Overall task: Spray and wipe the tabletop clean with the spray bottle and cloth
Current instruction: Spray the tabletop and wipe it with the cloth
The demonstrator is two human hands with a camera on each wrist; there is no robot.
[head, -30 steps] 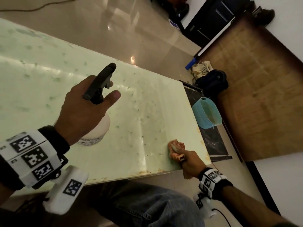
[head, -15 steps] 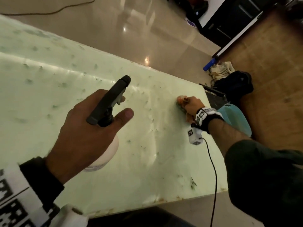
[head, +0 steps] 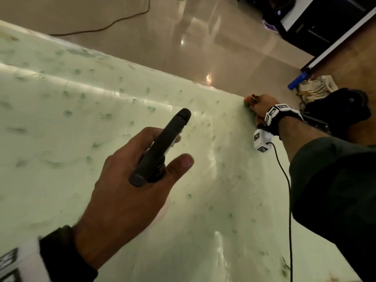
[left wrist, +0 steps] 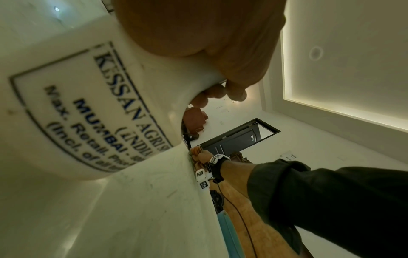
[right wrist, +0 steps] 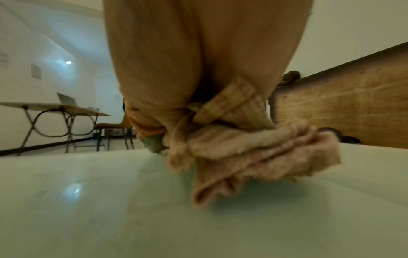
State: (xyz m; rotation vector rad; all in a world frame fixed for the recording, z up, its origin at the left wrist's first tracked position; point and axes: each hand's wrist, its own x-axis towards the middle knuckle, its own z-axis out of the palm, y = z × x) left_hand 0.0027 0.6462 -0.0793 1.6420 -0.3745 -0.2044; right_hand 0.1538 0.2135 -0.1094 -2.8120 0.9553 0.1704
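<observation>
Pale green and speckled with dark spots, the table (head: 61, 123) carries both hands. Near the middle, the left hand (head: 126, 192) grips the white spray bottle (left wrist: 73, 108) around its neck, above the surface. At the far right corner, the right hand (head: 261, 104) clutches the bunched pinkish cloth (right wrist: 238, 153), which touches the table.

We list: dark olive-green fabric sleeve (head: 333, 192), pushed up the right forearm; black wristband with white square-coded marker tiles (head: 277, 113); white marker-coded camera block (head: 261, 140), thin black cable (head: 290, 210) trailing toward 6 o'clock; matching black-and-white left band (head: 24, 261).
</observation>
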